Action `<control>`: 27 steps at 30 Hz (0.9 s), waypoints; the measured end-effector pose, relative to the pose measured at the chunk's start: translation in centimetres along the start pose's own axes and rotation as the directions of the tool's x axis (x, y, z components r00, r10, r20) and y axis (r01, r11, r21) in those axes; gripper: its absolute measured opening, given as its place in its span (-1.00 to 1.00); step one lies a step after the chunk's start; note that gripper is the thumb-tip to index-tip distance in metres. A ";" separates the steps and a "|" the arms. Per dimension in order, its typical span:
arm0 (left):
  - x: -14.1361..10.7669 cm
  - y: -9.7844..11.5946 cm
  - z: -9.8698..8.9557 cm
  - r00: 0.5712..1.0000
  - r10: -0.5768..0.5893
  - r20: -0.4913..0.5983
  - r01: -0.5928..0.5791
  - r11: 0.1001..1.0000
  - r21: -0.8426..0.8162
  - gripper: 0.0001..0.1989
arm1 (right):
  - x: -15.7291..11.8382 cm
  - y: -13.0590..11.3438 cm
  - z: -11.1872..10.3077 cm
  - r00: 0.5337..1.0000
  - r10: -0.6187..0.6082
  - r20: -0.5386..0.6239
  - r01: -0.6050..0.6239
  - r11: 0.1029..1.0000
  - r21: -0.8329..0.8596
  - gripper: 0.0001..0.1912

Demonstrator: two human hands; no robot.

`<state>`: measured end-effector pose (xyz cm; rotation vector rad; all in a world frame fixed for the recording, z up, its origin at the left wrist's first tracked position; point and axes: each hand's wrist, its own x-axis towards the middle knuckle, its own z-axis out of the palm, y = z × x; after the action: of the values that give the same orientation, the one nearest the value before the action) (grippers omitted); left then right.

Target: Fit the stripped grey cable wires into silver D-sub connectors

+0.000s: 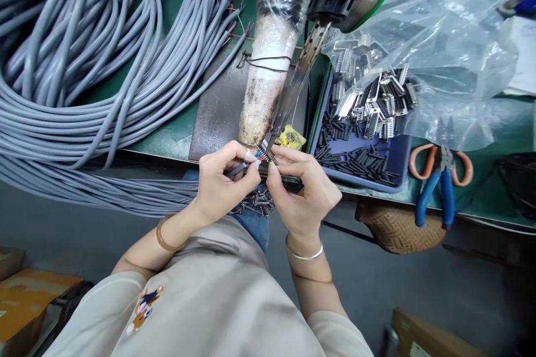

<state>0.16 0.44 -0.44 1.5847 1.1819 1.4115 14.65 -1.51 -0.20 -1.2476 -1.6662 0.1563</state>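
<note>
Both hands meet at the table's front edge, below the tip of a soldering iron. My left hand pinches the end of a grey cable whose thin coloured wires fan out to the right. My right hand grips a small metal connector between thumb and fingers, and the wires reach it. A white fume pipe with a scorched end hangs just above. Behind the right fingertips lies a crumpled yellow piece. Fingers partly cover the connector.
Bundles of grey cable fill the left. To the right, a blue tray holds black sleeves and metal connectors under clear plastic. Blue-handled pliers and orange-handled scissors lie at the right edge.
</note>
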 end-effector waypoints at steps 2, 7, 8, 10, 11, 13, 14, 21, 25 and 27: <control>-0.1 0.1 0.0 0.998 -0.067 0.017 0.067 0.998 -0.013 -0.88 | -0.2 0.2 -0.1 1.000 0.001 0.018 -0.001 1.000 -0.012 -0.85; -0.5 0.4 -0.3 0.988 -0.132 0.084 0.137 0.988 -0.065 -0.88 | -0.7 0.2 -0.9 0.998 0.068 0.018 -0.068 0.998 0.014 -0.91; -0.6 0.5 -0.4 0.985 -0.138 0.107 0.146 0.987 -0.073 -0.88 | -0.7 0.0 -1.2 0.993 0.109 0.046 -0.110 0.994 0.020 -0.92; -0.8 0.7 -0.7 0.976 -0.146 0.161 0.160 0.984 -0.078 -0.88 | -0.6 -0.4 -1.8 0.972 0.191 0.136 -0.193 0.981 0.000 -0.92; -1.0 0.7 -0.8 0.971 -0.145 0.188 0.162 0.983 -0.081 -0.88 | -0.6 -0.6 -2.2 0.959 0.219 0.181 -0.218 0.976 -0.023 -0.90; -1.4 0.8 -1.1 0.963 -0.136 0.233 0.162 0.982 -0.097 -0.92 | -0.7 -1.0 -2.7 0.946 0.232 0.225 -0.223 0.973 -0.066 -0.87; -1.6 0.9 -1.2 0.960 -0.129 0.248 0.163 0.979 -0.120 -0.94 | -0.8 -1.1 -2.9 0.950 0.222 0.219 -0.210 0.975 -0.077 -0.87; -1.7 0.2 -3.0 0.823 -0.231 0.518 0.426 0.855 -0.295 -0.69 | -2.5 -0.6 -2.9 0.998 0.061 0.012 -0.061 0.997 0.052 -0.90; -1.5 0.1 -4.0 0.767 -0.189 0.613 0.401 0.887 -0.227 -0.70 | -2.4 -0.7 -2.7 0.962 0.251 0.103 -0.260 0.962 0.084 -0.88; -1.8 0.3 -4.0 0.855 -0.045 0.517 0.151 0.975 -0.164 -0.81 | -2.2 -0.8 -2.6 0.922 0.334 0.197 -0.355 0.931 0.085 -0.83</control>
<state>-3.74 -1.64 -0.16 1.5937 0.7627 0.9200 16.00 -4.73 0.16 -1.4617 -1.5470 0.5926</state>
